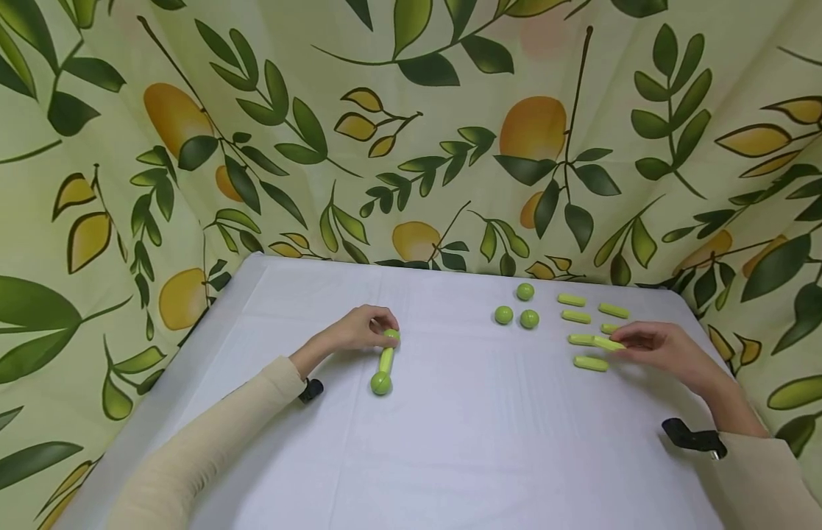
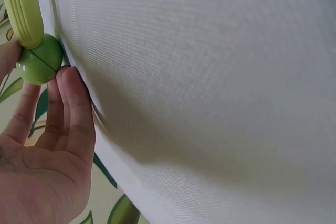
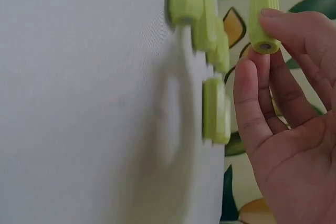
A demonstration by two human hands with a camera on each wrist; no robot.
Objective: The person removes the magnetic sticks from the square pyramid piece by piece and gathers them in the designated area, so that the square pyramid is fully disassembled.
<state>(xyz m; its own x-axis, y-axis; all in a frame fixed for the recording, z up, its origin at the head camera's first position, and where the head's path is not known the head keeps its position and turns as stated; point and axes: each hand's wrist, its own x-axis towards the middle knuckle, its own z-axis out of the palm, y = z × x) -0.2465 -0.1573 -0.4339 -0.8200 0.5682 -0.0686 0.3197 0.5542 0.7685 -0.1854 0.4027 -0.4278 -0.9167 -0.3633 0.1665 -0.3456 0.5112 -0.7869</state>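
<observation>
At the table's left middle, my left hand [image 1: 364, 328] pinches a green ball [image 2: 42, 61] between thumb and fingers. A ribbed yellow-green rod [image 1: 386, 361] joins that ball to a second green ball [image 1: 380, 383], nearer to me. On the right, my right hand [image 1: 656, 352] holds a loose yellow-green rod [image 3: 263, 17] between thumb and fingertips, raised off the table. A dark round spot shows on that rod's end in the right wrist view. Below and beyond this hand several similar rods [image 1: 591, 364] lie on the cloth.
Three loose green balls [image 1: 504, 315] sit left of the rods, toward the back of the table. A white cloth [image 1: 450, 456] covers the table. A leaf-and-fruit patterned curtain [image 1: 411, 147] hangs behind and along the sides. Each wrist wears a black device [image 1: 694, 439].
</observation>
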